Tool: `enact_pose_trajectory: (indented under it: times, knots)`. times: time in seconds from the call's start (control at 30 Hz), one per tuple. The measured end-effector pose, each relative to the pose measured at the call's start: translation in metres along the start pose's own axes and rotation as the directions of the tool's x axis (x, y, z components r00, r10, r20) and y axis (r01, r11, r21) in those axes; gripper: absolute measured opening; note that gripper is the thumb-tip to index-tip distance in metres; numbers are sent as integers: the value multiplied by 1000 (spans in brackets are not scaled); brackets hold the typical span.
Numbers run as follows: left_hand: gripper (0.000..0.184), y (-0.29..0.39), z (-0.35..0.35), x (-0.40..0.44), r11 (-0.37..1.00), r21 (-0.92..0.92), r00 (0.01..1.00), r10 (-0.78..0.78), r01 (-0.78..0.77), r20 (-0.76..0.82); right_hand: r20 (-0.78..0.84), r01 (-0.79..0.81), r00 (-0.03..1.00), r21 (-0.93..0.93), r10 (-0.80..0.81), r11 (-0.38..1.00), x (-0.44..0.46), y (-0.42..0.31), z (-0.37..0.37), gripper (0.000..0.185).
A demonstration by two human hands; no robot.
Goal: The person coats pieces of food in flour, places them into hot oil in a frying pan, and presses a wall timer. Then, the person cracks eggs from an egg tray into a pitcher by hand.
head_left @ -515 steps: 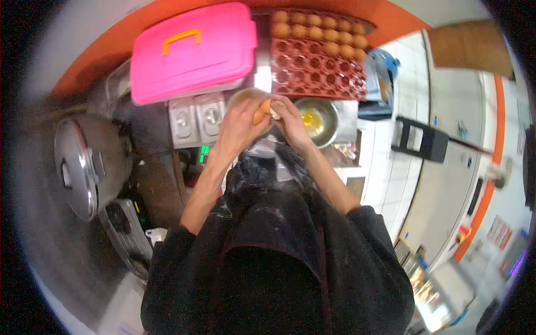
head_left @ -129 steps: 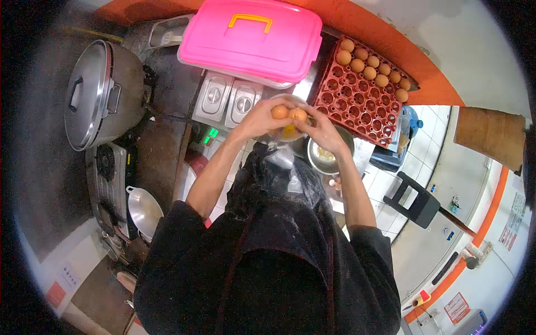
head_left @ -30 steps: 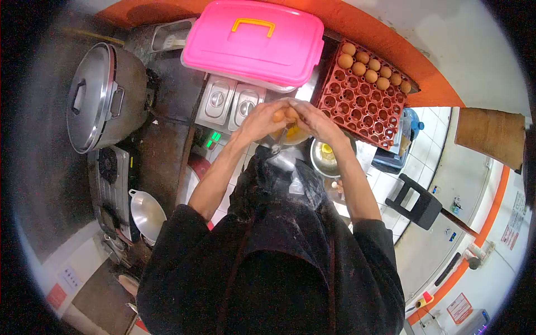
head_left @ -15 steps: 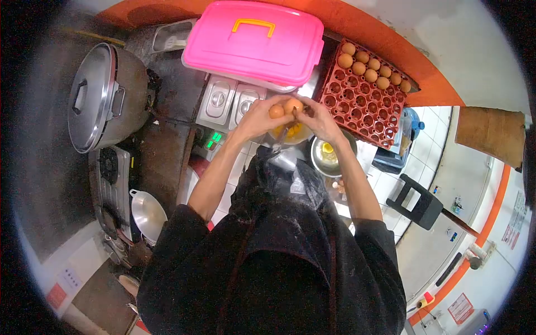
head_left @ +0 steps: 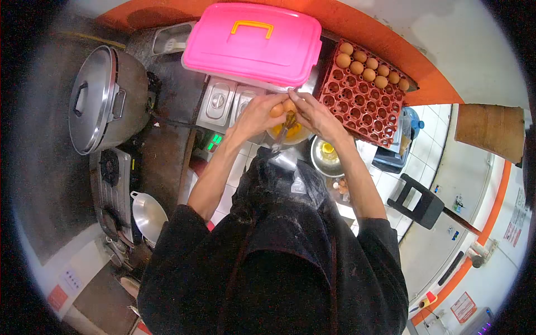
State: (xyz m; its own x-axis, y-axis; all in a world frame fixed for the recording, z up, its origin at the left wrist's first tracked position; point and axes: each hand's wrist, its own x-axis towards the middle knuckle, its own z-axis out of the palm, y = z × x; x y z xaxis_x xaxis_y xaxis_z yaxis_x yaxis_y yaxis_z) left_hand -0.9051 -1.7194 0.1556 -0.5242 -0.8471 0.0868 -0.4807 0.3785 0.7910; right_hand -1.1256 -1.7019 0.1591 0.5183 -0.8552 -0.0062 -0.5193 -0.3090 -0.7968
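My left hand is closed on two brown eggs, side by side above a bowl with yellow egg in it. A metal utensil leans in that bowl. My right hand meets the left one at the fingertips, its fingers bent round the right-hand egg, partly hiding it. Under my right forearm a steel bowl holds a yolk and egg white. Up and to the right, a red egg tray carries several brown eggs along its far side.
A pink lidded box stands behind the hands, with lidded steel containers before it. At left are a large lidded pot, a stove and a pan. Eggshells lie near the steel bowl. A black-framed object is at right.
Since half a second ago, my right fingers have closed in over the right-hand egg, which showed more fully before. Compared with the oldest frame, fewer eggs are in the tray and the view has shifted.
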Motion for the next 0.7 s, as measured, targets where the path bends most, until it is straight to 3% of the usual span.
enact_pose_trajectory:
  times: [0.07,0.1,0.2,0.27,0.4,0.5,0.57,0.6,0.63,0.7]
  knots:
    - [50,3,-2,-2,999,32,1000,6,-6,7,-23,64,997,-179,-69,982,-1,-5,-1,55]
    - [50,4,-3,-3,999,44,1000,18,-18,-4,-24,63,997,-177,-68,982,0,-6,-1,55]
    - [49,8,-7,-7,996,64,997,66,-64,-28,17,-155,988,96,154,983,3,-19,-7,62]
    - [49,13,-10,-9,992,72,994,103,-100,-42,58,-362,932,176,358,915,6,-39,-17,79]
    - [51,23,-15,-11,996,76,998,53,-51,-25,8,-340,940,141,342,930,1,-45,-20,77]
    - [52,31,-16,-11,999,-30,999,-33,33,-18,-63,-102,991,170,114,980,-9,-26,-6,64]
    - [52,39,-14,-9,989,-111,995,-99,100,8,-157,-94,976,312,149,945,-17,-13,11,53]
    - [53,45,-11,-7,976,-116,983,-181,183,28,-52,-196,961,568,273,799,-22,-13,17,52]
    - [54,50,-8,-6,957,-118,964,-261,265,51,-64,-192,959,573,278,797,-27,-9,26,52]
    - [55,54,7,-4,966,-129,975,-222,224,28,-69,-68,940,922,334,381,-40,-4,40,51]
